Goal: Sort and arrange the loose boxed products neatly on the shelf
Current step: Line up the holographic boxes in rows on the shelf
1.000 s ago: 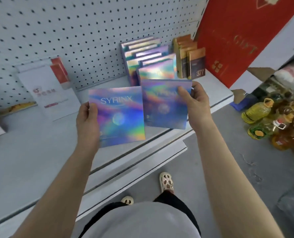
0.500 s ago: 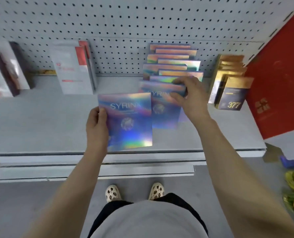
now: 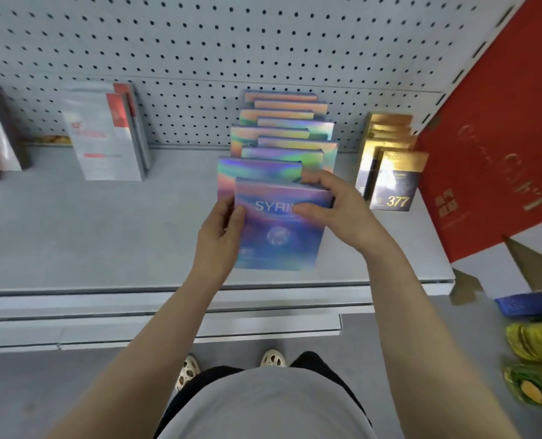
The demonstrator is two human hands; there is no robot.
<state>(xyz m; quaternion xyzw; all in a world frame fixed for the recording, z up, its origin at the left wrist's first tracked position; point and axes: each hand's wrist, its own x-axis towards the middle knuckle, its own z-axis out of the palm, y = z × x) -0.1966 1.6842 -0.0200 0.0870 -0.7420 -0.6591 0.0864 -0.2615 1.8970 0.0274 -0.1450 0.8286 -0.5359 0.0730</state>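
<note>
both hands hold one holographic box (image 3: 279,236) printed "syri…", standing at the front of a row of like boxes on the grey shelf (image 3: 104,242). the left hand (image 3: 220,236) grips its left edge, thumb laid on the front face; the right hand (image 3: 333,204) pinches the top right corner, fingers curled over the top edge and thumb across the lettering. just behind it stands the row of holographic boxes (image 3: 282,134), about eight tops showing, staggered left and right and running back to the pegboard (image 3: 231,42). to the right of the row, near it but apart, stand gold and navy boxes (image 3: 393,185), four or five in a file, the front one marked "377". beyond them leans one large red gift box (image 3: 501,147). to the left, well apart, stand two white and red boxes (image 3: 104,137), one behind the other.
</note>
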